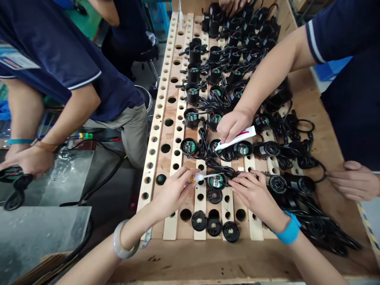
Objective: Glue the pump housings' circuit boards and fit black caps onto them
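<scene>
1. Two bare hands are held low over the slatted wooden tray (190,253), and in the left hand (175,189) a small nozzle bottle (192,179) is gripped, with the fingers closed around its body.
2. The bottle is tilted almost level, and its thin tip is directed over the open black housing (216,181), in which a green circuit board is seen.
3. This housing is seated in the row nearest the wearer, between both hands.
4. The right hand (251,192) is spread with loosely bent fingers, its fingertips at the housing's right side; whether the rim is pinched or merely touched cannot be told.
5. Below the housing, several round black caps (214,227) are laid near one another.
6. Just beyond, a white tube (237,138) is held nozzle-down by a co-worker's hand (234,124) over another housing (214,146).
7. Coiled black cables (221,168) are strewn between the rows.
</scene>
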{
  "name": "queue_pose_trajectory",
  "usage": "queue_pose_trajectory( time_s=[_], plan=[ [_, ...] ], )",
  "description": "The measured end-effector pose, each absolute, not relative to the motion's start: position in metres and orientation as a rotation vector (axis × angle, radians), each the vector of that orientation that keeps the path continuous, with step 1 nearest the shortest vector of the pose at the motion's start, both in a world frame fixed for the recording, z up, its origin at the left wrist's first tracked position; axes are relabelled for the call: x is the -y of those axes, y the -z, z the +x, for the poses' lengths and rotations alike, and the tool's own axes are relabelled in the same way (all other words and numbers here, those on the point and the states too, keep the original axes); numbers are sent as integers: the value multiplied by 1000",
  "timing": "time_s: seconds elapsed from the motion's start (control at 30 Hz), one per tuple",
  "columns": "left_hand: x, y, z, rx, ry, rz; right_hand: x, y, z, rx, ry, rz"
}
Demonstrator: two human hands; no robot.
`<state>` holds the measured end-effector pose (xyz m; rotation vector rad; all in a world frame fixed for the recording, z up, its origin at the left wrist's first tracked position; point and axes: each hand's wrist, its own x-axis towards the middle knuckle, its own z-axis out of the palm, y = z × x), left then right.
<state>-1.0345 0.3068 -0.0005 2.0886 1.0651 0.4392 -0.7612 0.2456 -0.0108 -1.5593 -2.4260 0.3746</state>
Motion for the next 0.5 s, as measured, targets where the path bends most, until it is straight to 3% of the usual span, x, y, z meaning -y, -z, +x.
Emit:
queue_pose_trajectory(
  time_s=[0.5],
  plan=[
    [-317, -18, -1023, -848, -437, 2766, -244, 13, -765, 2394, -344, -1660]
  ],
)
